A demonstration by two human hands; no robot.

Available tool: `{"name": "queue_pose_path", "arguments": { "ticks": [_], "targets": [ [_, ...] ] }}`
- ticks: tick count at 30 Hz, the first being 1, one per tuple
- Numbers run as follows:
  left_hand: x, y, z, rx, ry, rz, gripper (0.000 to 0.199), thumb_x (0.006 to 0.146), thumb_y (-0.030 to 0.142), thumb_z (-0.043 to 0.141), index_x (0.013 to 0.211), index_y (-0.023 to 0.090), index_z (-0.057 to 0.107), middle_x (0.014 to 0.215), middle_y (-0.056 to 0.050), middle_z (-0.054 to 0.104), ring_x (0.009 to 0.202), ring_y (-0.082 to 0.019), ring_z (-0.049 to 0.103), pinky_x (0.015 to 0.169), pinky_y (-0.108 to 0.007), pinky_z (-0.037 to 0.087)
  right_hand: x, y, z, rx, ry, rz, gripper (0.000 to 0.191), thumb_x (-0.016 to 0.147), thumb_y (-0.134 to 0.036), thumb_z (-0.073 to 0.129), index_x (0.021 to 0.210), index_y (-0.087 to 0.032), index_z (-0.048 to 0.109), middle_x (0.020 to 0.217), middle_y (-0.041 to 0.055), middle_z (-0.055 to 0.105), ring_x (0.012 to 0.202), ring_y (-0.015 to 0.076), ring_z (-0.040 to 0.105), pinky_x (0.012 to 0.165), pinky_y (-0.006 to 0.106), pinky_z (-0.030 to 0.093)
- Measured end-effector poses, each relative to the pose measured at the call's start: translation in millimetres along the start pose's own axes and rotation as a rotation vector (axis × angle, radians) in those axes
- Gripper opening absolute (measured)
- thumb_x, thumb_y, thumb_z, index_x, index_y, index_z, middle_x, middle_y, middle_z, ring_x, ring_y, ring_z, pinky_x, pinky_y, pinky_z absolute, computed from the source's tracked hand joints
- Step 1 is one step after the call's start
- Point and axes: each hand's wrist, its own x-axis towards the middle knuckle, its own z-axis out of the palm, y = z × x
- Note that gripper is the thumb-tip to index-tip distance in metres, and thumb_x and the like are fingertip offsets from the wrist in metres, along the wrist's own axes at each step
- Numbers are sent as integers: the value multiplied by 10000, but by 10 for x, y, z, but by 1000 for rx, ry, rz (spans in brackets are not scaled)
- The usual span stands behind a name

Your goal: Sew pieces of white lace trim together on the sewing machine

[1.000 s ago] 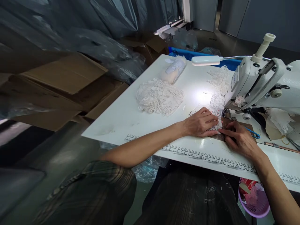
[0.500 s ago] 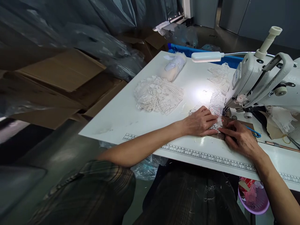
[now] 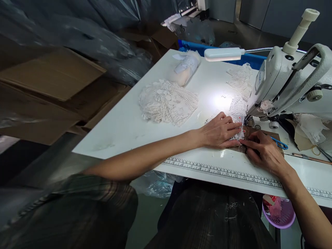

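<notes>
My left hand (image 3: pixel 220 132) lies flat over a piece of white lace (image 3: pixel 240 133), its fingers stretched toward the needle area of a white sewing machine (image 3: pixel 275 79). From the other side, my right hand (image 3: pixel 266 150) rests on the brown plate (image 3: pixel 269 136) below the needle. Its index finger reaches out to the near edge of the lace, and the thumb is apart from it. Small red marks show on the lace beside the presser foot (image 3: pixel 245 121). More white lace (image 3: pixel 238 106) trails behind the needle. My left hand covers part of the piece.
A heap of white lace (image 3: pixel 168 102) and a wrapped bundle (image 3: pixel 185 67) lie left on the table (image 3: pixel 124 135). A lamp (image 3: pixel 223 54) shines from above. Blue tweezers (image 3: pixel 280 143) lie right of my right hand. Cardboard boxes (image 3: pixel 52 74) stand left; a purple basket (image 3: pixel 284 216) is below.
The view has shifted slightly, so the table sits further left and higher. Both hands keep nearly the same places on the lace by the needle.
</notes>
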Motion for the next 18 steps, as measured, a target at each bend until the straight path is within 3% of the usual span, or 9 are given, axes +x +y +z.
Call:
{"name": "queue_pose_path", "arguments": {
  "ticks": [6,13,18],
  "targets": [
    [139,-117,-25,38,-40,57,497,1059,469,291,1059,158,678,1166,-87,703,849,-211,564,773,-373,338,20,-33,15,-52,16,16,351,938,-227,470,1182,-265,719,971,88,598,798,166,575,685,332,511],
    [196,-199,66,-80,-70,-2,337,1030,360,395,1174,202,655,1291,-100,649,999,-245,590,822,-398,361,68,-44,35,-130,23,82,349,920,-206,481,1173,-239,720,1000,101,599,792,168,579,669,324,546],
    [146,-214,113,-205,-8,-60,347,1028,342,380,1222,198,629,1358,-112,611,1140,-270,572,878,-434,376,80,-46,28,-124,16,92,353,919,-204,475,1160,-222,732,1005,116,590,794,178,583,678,336,556]
  ]
}}
